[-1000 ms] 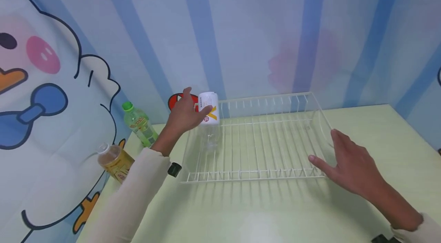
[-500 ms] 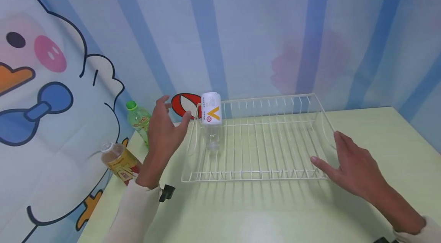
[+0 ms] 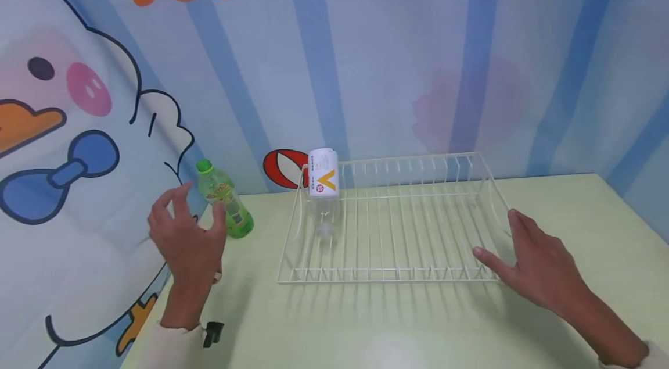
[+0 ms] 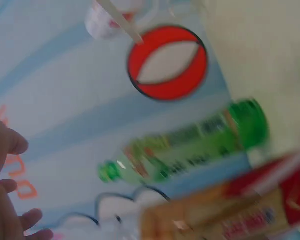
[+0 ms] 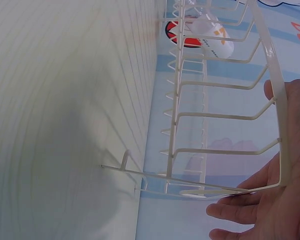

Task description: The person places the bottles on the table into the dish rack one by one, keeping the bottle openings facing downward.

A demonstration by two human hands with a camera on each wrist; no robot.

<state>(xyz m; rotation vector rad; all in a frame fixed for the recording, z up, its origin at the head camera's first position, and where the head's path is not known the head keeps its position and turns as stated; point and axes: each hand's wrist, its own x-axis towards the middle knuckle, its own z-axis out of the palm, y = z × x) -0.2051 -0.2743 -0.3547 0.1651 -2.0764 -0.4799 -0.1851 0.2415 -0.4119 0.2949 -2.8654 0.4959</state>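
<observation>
My left hand [image 3: 187,244] is in the air at the left, fingers spread and loosely bent, nothing in them. In the head view it covers nearly all of a bottle with a yellow and red label [image 4: 225,207], which the left wrist view shows lying within its sight. Just beyond that hand stands a green-capped green drink bottle [image 3: 237,215]. An upside-down clear bottle with a white label [image 3: 323,174] leans at the back left of a white wire rack [image 3: 389,281]. My right hand [image 3: 546,267], thumb and fingers apart, is at the rack's right end.
The pale table [image 3: 366,322] carries the rack and the bottles. A blue striped backdrop [image 3: 376,67] rises behind its back edge, and a duck-printed sheet [image 3: 47,264] borders the left side.
My left hand has moved away from the white-labelled bottle, left and toward me, to the yellow-labelled bottle, which it now hides. The right hand has stayed by the rack.
</observation>
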